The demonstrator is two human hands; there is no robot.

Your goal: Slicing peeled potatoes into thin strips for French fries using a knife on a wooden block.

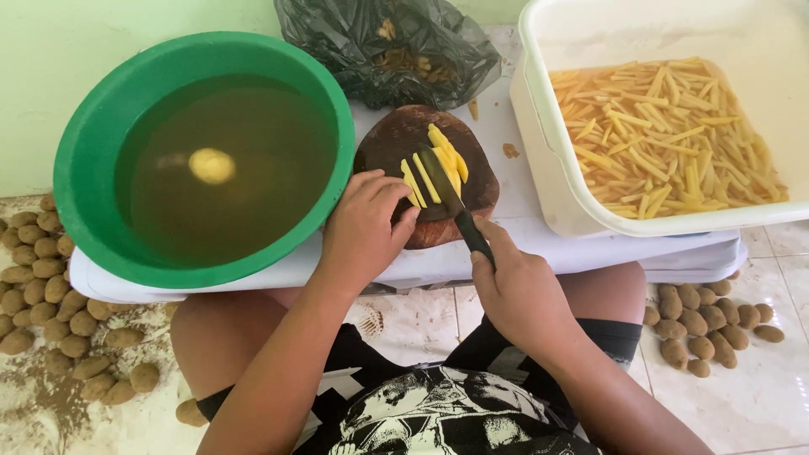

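On the round wooden board (396, 147), the left hand (364, 232) pins potato strips (445, 160) with curled fingertips. At five o'clock from them, the right hand (516, 291) grips the knife (451, 200). Better to keep knuckles ahead of the blade and cut straight down, evenly.

Crumpled dark plastic bag (396, 46) behind the round wooden board (396, 139).

A glossy green plastic basin (84, 152) is sitting beside a worn, matt wooden board (396, 143); a dark metal blade with black plastic handle, the knife (455, 211), is resting on moist potato strips (442, 164). A crinkled plastic bag (337, 34) is glinting behind.
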